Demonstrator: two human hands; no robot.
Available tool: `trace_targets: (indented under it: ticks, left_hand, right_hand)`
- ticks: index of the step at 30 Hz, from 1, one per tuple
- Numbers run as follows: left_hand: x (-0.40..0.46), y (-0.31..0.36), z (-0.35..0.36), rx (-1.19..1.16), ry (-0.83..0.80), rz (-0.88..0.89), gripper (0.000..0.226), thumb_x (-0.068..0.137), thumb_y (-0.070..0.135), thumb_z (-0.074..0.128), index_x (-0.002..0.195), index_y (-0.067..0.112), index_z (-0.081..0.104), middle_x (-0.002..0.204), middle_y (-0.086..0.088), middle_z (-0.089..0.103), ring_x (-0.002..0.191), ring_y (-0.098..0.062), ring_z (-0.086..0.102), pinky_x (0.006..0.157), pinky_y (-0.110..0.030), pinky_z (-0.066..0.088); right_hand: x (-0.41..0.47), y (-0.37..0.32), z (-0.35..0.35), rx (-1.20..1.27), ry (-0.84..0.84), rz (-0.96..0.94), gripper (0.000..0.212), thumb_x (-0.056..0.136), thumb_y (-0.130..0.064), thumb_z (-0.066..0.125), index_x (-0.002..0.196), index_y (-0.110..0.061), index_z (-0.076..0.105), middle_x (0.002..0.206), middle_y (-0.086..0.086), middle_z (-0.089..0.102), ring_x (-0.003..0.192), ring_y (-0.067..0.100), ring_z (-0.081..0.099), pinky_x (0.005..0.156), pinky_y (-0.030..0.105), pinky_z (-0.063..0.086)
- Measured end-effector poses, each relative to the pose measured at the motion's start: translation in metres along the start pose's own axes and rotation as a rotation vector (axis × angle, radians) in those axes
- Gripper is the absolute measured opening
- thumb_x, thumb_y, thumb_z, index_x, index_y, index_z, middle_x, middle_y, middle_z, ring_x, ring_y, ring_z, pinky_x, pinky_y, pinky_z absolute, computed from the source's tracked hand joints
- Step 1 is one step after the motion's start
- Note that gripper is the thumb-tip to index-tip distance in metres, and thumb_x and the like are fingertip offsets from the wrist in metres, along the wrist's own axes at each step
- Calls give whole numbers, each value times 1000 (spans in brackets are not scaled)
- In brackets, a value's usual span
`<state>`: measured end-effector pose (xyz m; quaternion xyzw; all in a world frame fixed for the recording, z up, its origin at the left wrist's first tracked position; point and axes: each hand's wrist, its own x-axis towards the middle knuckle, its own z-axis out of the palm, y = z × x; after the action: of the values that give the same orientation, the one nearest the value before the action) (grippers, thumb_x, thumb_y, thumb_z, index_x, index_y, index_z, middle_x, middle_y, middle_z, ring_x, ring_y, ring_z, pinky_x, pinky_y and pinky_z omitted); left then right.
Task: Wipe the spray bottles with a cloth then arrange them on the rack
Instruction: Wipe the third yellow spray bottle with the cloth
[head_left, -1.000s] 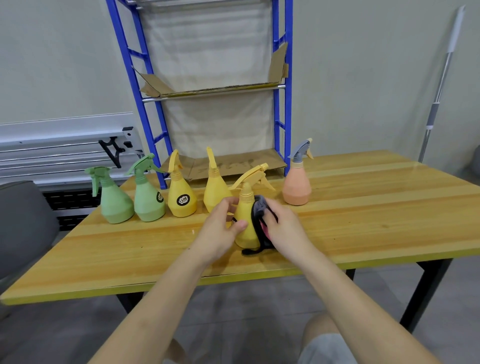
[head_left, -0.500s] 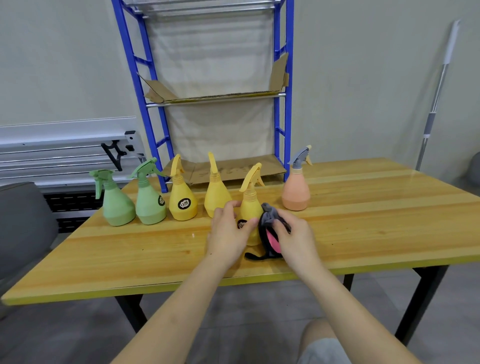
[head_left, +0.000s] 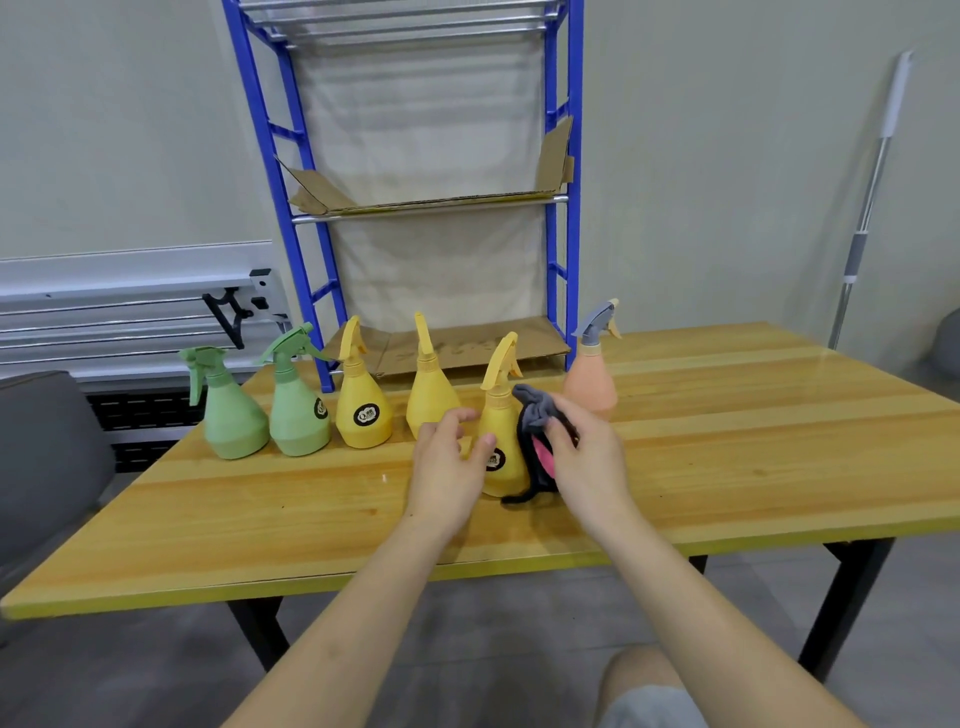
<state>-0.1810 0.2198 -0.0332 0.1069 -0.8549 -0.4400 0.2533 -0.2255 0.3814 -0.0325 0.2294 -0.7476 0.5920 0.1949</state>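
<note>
A yellow spray bottle (head_left: 500, 457) stands on the wooden table (head_left: 727, 457) in front of me. My left hand (head_left: 447, 467) holds its left side, thumb on the front near the black label. My right hand (head_left: 589, 462) grips a dark grey cloth with a pink inner side (head_left: 535, 415) and presses it against the bottle's right side. Behind stand two green bottles (head_left: 228, 415) (head_left: 298, 415), two more yellow bottles (head_left: 363, 410) (head_left: 431, 395) and a peach bottle with a grey trigger (head_left: 592, 379). The blue rack (head_left: 558, 260) rises at the table's back, its shelves lined with cardboard (head_left: 457, 343).
A grey chair (head_left: 41, 452) sits at the left of the table. A mop pole (head_left: 862, 208) leans on the wall at the right. The table's front edge (head_left: 363, 577) runs just below my wrists.
The yellow bottle has turned in my hands, so its trigger now points away and its label faces me. The cloth has moved up along its right side.
</note>
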Motion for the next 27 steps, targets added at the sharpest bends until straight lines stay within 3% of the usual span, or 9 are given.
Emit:
trace_targets:
  ticks: [4, 7, 9, 17, 21, 27]
  left_hand:
    - [0, -1, 0, 9, -66, 0, 48, 94, 34, 72, 137, 34, 50, 129, 3, 59, 110, -15, 61, 98, -40, 54]
    - [3, 0, -3, 56, -83, 4, 52, 93, 35, 73, 139, 34, 48, 128, 5, 58, 109, -14, 60, 96, -40, 55]
    - [3, 1, -3, 84, -86, 5, 53, 94, 37, 72, 140, 34, 46, 128, 5, 57, 108, -14, 59, 96, -40, 55]
    - [6, -2, -5, 72, -145, 9, 73, 87, 41, 78, 150, 33, 42, 136, 2, 49, 119, -16, 54, 104, -38, 50]
    - [9, -6, 0, 117, -117, 51, 76, 82, 42, 82, 146, 34, 43, 136, 7, 54, 124, -14, 55, 100, -36, 50]
    - [24, -9, 27, 140, -12, 51, 74, 82, 47, 80, 145, 32, 43, 136, 5, 61, 128, -16, 55, 102, -43, 51]
  right_hand:
    - [1, 8, 7, -68, -120, 52, 31, 103, -4, 56, 118, -24, 75, 103, -13, 75, 98, -2, 67, 79, 7, 47]
    - [0, 26, 2, -216, -179, 125, 23, 103, -9, 56, 105, -23, 74, 96, -5, 76, 93, 18, 69, 83, 32, 55]
    - [-1, 32, -2, -305, -221, 145, 25, 102, -9, 57, 108, -24, 75, 97, -4, 77, 94, 23, 69, 85, 40, 56]
    - [1, 31, -12, -387, -299, 98, 33, 101, -8, 55, 114, -30, 76, 95, -4, 76, 88, 19, 66, 78, 29, 53]
    - [-1, 32, -10, -344, -231, 73, 29, 101, -7, 56, 110, -27, 76, 91, -3, 75, 78, 13, 63, 65, 10, 46]
    - [9, 28, -18, -332, -125, 26, 25, 100, -6, 60, 114, -20, 76, 97, 1, 78, 88, 25, 68, 79, 31, 54]
